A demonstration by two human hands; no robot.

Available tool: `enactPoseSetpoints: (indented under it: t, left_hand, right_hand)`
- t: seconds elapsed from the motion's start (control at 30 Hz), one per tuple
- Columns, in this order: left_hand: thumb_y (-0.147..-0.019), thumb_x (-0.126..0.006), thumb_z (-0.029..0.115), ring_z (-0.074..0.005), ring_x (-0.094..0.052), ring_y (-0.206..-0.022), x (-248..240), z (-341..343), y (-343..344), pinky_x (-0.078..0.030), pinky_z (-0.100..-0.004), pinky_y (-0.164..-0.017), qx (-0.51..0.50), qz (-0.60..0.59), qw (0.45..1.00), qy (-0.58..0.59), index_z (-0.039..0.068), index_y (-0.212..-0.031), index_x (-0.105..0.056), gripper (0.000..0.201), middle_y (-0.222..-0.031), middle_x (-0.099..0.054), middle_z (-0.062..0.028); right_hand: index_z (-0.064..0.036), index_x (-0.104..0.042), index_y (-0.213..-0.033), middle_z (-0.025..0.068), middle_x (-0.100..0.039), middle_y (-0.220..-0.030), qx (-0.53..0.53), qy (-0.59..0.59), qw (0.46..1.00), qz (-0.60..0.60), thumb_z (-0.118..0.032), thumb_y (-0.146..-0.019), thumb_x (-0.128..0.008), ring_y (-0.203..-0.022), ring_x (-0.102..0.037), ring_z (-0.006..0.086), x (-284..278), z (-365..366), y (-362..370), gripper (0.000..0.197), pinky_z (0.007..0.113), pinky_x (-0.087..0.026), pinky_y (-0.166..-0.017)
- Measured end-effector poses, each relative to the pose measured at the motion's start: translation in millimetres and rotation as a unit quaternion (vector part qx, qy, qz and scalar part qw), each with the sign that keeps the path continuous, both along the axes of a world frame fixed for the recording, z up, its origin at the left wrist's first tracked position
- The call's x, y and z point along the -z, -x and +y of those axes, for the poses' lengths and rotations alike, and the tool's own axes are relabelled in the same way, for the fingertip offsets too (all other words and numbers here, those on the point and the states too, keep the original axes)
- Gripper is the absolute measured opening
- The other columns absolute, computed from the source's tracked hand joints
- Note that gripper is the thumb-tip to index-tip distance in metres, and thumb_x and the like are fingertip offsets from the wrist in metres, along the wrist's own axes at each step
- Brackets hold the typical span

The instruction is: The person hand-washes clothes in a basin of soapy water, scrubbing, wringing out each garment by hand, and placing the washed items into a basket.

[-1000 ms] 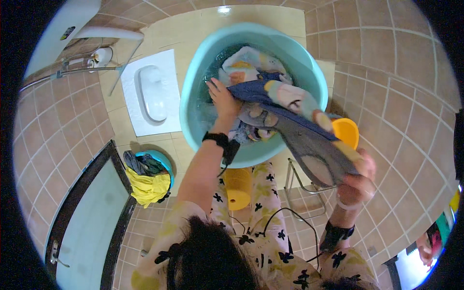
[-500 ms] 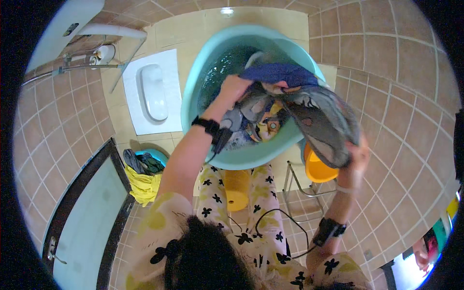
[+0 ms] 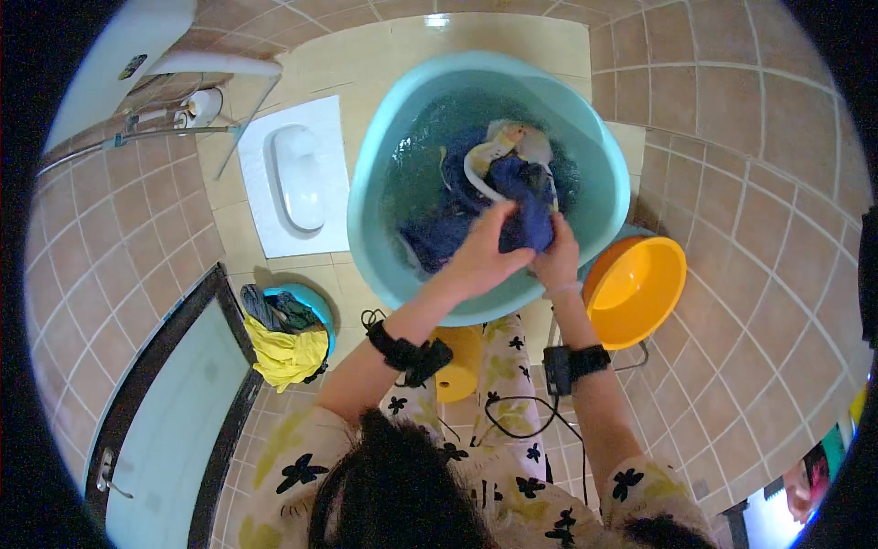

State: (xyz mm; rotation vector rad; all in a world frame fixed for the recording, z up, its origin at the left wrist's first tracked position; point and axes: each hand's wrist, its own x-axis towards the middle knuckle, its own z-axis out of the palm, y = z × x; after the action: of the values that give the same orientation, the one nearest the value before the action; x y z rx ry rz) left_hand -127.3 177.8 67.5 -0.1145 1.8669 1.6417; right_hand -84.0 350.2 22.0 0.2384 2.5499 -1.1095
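Observation:
A large light-blue tub [image 3: 362, 192] of dark water stands in front of me. Both my hands are over its near side, close together on a wet dark-blue garment [image 3: 521, 206]. My left hand [image 3: 485, 254] grips the cloth, thumb and fingers curved around a bunched part. Just to its right, my right hand [image 3: 557, 259] holds the same bunch, its fingers partly hidden by the cloth. Beyond the hands, a pale band and a cream and yellowish patch of cloth [image 3: 512, 142] show at the surface. More dark-blue cloth spreads in the water toward the left.
An orange basin [image 3: 672, 284] sits on a metal-legged stand right of the tub. A white squat toilet [image 3: 326, 183] lies to the left. Nearer, a small blue basin [image 3: 326, 316] holds dark clothes and a yellow cloth [image 3: 283, 352]. A black cable [image 3: 498, 421] hangs by my lap.
The grey, wet cloth raised over the tub's right rim is down from there. My right hand has come left and inward, joining my left hand on the dark-blue garment. The orange basin now shows more fully.

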Motion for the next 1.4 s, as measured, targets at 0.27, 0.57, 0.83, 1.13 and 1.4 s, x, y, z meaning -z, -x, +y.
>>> enactPoseSetpoints:
  t: [0.27, 0.57, 0.83, 1.13, 1.4]
  left_hand:
    - [-0.058, -0.078, 0.036, -0.0545, -0.005, -0.123, 109, -23, -49, -0.029, -0.0692, -0.085, 0.245, -0.127, 0.893, 0.356, 0.028, -0.138, -0.002, 0.111, -0.141, 0.004, -0.0218]
    - [-0.069, -0.064, 0.015, -0.0446, -0.035, -0.115, 239, -50, -79, -0.041, -0.0489, -0.087, 0.281, 0.095, 0.897, 0.328, 0.015, -0.133, -0.028, 0.073, -0.123, -0.037, -0.0292]
    - [-0.076, -0.049, 0.013, -0.0371, -0.055, -0.092, 187, -77, -8, -0.043, -0.0455, -0.081, 0.326, -0.052, 0.890, 0.315, 0.004, -0.108, -0.054, 0.033, -0.095, -0.059, -0.0209]
    - [-0.080, -0.044, 0.027, -0.0358, -0.056, -0.086, -3, -104, -14, -0.041, -0.0401, -0.076, -0.112, -0.121, 0.940, 0.300, 0.001, -0.095, -0.058, 0.032, -0.087, -0.060, -0.0204]
    - [-0.079, -0.046, 0.020, -0.0162, -0.053, -0.073, -251, -110, -2, -0.040, -0.0275, -0.067, -0.166, -0.086, 0.982, 0.039, -0.001, -0.087, -0.059, 0.026, -0.077, -0.060, -0.0080]
  right_hand:
    - [-0.0263, -0.010, -0.137, 0.0239, -0.039, -0.121, -0.027, -0.222, 0.940, -0.257, -0.028, -0.071, -0.064, -0.090, -0.054, 0.0430, 37, -31, 49, 0.086, 0.046, -0.045, -0.076]
    - [-0.0239, -0.029, -0.133, 0.0182, -0.043, -0.125, -0.150, -0.283, 0.917, -0.236, -0.020, -0.075, -0.062, -0.106, -0.051, 0.0311, 183, -40, 50, 0.067, 0.038, -0.043, -0.086]
    - [-0.0084, -0.043, -0.124, 0.0135, -0.042, -0.128, -0.247, -0.128, 0.916, -0.288, -0.018, -0.075, -0.062, -0.117, -0.041, 0.0288, 159, 21, 59, 0.053, 0.033, -0.030, -0.100]
    - [0.0005, -0.055, -0.108, 0.0173, -0.056, -0.109, 0.273, 0.120, 0.941, -0.161, -0.017, -0.078, -0.059, -0.098, -0.054, 0.0280, -71, 78, -37, 0.035, 0.035, -0.042, -0.084]
    - [0.0024, -0.056, -0.106, 0.0105, -0.061, -0.098, 0.463, 0.386, 0.796, -0.046, -0.007, -0.078, -0.057, -0.084, -0.060, 0.0206, -380, 57, -39, 0.029, 0.031, -0.048, -0.076]
